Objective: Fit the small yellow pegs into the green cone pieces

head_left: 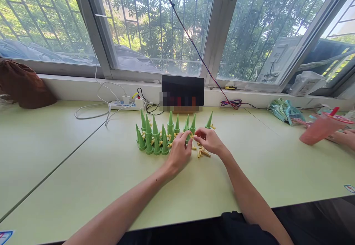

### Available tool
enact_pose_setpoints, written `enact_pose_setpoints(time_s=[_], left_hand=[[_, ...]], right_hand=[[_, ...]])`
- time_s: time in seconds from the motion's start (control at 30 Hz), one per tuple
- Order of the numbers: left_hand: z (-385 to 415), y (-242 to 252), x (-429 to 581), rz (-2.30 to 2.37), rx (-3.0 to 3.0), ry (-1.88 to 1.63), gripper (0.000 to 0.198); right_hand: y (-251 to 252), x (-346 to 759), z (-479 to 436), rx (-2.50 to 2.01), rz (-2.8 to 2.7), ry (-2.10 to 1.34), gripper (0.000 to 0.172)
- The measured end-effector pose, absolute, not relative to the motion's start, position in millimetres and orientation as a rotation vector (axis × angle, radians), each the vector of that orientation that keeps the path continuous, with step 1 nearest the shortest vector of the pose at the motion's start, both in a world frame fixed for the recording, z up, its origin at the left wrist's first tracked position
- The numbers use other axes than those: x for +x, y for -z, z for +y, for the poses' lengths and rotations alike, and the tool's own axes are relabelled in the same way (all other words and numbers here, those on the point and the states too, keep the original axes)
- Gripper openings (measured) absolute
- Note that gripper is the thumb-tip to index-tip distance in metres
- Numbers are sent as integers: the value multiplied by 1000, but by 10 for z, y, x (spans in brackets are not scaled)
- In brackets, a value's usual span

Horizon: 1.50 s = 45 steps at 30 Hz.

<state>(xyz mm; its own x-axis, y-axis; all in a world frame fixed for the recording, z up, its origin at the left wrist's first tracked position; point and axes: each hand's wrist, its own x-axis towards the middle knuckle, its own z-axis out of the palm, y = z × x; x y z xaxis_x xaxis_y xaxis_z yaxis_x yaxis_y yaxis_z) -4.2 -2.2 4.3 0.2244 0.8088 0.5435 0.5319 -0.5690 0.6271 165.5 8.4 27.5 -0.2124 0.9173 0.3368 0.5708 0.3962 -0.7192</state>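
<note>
My left hand [179, 149] and my right hand [211, 140] meet over the table, fingertips closed in a pinch on a small yellow valve-like piece [192, 136]. Which hand carries its weight I cannot tell. Just beyond the fingers stand green cone-shaped spikes [193, 122], points up. More green spikes [149, 141] cluster left of my left hand, with yellow pieces among them. One green spike [209, 120] stands apart behind my right hand, a yellow piece at its base. Loose yellow pieces [203, 152] lie in a small pile under my right hand.
A dark tablet [183, 89] leans by the window sill. Behind the spikes runs a power strip [127, 105] with white cables. A brown bag [24, 84] sits far left. At right are green packets [285, 111], a tilted pink cup [318, 128] and another person's hand [344, 137].
</note>
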Motion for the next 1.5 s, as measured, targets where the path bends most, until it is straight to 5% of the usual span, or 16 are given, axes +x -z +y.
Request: enact_pose_setpoints(time_s=[0.5, 0.8, 1.17, 1.5], left_hand=[[-35, -36, -35, 1229, 2198, -1252, 25], [-17, -40, -50, 1253, 2220, -1264, 27], [-22, -29, -36, 1243, 2233, -1279, 25], [-21, -49, -42, 1265, 2230, -1263, 25]], right_hand=[[-290, 1621, 71, -1356, -1938, -557, 41], [-306, 1654, 68, -1281, -1910, -597, 13], [-297, 1634, 66, -1324, -1928, -631, 37], [-297, 1639, 56, -1284, -1931, -598, 14]])
